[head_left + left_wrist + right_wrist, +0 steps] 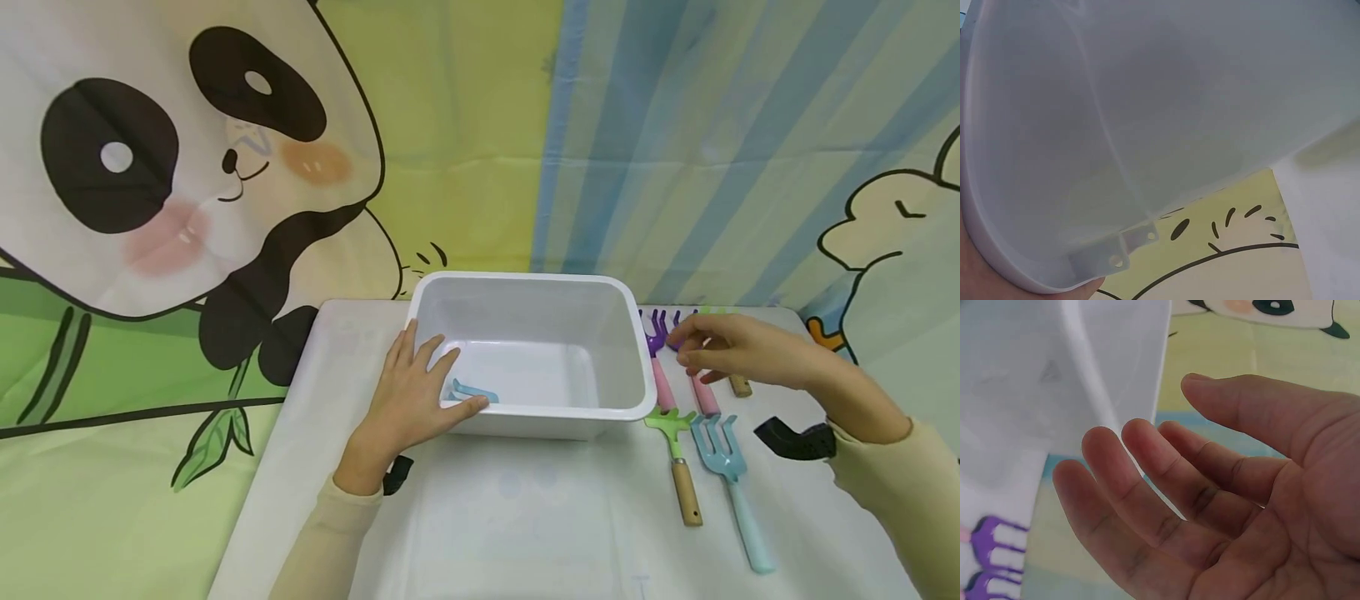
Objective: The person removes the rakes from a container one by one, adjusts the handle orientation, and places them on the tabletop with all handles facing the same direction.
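Note:
A white plastic bin (630, 350) stands in the middle of the white table. My left hand (438, 379) rests on its near-left corner, fingers spread over the rim and thumb along the front edge. A light blue tool (471, 391) lies inside the bin by those fingers. The left wrist view is filled by the bin wall (1147, 94). My right hand (693, 347) hovers empty, fingers relaxed, over the purple rakes (658, 331) right of the bin. In the right wrist view the open palm (1166, 469) is bare, with the bin (1022, 362) and purple tines (990, 547) beyond.
Right of the bin lie a green rake with a wooden handle (678, 454), a light blue fork (731, 471), pink handles (703, 397) and another wooden handle (740, 385). A panda-print cloth backdrop (187, 167) hangs close behind the table.

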The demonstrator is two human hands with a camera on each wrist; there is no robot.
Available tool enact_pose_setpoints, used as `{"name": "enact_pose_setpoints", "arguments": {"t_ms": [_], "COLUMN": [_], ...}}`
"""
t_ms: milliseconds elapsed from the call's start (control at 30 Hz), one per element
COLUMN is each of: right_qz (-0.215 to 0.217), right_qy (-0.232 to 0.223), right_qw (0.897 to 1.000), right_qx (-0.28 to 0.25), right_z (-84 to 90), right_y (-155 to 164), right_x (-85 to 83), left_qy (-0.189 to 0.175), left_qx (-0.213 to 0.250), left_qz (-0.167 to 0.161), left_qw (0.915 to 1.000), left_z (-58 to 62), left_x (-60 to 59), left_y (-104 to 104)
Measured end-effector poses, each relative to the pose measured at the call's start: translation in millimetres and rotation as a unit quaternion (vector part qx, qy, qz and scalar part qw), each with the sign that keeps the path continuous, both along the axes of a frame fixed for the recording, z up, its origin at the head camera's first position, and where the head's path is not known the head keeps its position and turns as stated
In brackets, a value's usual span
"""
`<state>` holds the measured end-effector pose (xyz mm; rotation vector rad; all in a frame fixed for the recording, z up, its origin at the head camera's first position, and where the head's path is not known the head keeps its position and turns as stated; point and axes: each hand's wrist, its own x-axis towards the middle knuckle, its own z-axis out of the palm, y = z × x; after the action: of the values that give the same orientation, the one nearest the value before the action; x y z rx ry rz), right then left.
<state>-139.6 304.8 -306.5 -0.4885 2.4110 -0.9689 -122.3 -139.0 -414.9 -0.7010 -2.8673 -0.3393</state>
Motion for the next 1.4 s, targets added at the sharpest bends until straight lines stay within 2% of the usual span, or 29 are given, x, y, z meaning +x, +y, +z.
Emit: {"name": "enact_pose_setpoints", "arguments": {"t_ms": [233, 467, 633, 767, 933, 1167, 1267, 1400], "right_qz": [0.055, 0.099, 0.121, 0.133, 0.157, 0.168, 0.173, 0.181], "right_qy": [-0.022, -0.060, -0.087, -0.112, -0.113, -0.076, -0.083, -0.116], "right_qw": [0.998, 0.993, 0.988, 0.984, 0.981, 0.982, 0.979, 0.974], "right_qx": [-0.025, -0.035, -0.030, -0.035, -0.026, 0.043, 0.062, 0.072], "right_z": [12.6, 6.4, -9.6, -24.1, -45.0, -79.2, -91.3, -105.0], "right_y": [-49, -95, -127, -153, -177, -199, -206, -210], "right_x": [-34.6, -67.9, -90.4, -100.3, -108.2, -120.2, -120.8, -118.3], "left_qy": [0.001, -0.002, 0.000, 0.005, 0.019, 0.027, 0.023, 0.026], "left_qx": [0.000, -0.003, -0.008, -0.008, -0.002, 0.004, 0.005, 0.003], "left_qz": [0.002, 0.002, 0.005, 0.003, -0.001, 0.001, 0.000, -0.003], "left_qw": [1.0000, 1.0000, 1.0000, 1.0000, 0.9998, 0.9996, 0.9997, 0.9997], "left_z": [-1.4, -2.0, -2.3, -3.9, -5.3, -4.1, -4.0, -3.9], "left_x": [-1.2, -1.5, -1.5, -2.6, -3.0, -2.7, -2.6, -2.9], "left_y": [0, 0, -1, -1, -2, -3, -2, -2]}}
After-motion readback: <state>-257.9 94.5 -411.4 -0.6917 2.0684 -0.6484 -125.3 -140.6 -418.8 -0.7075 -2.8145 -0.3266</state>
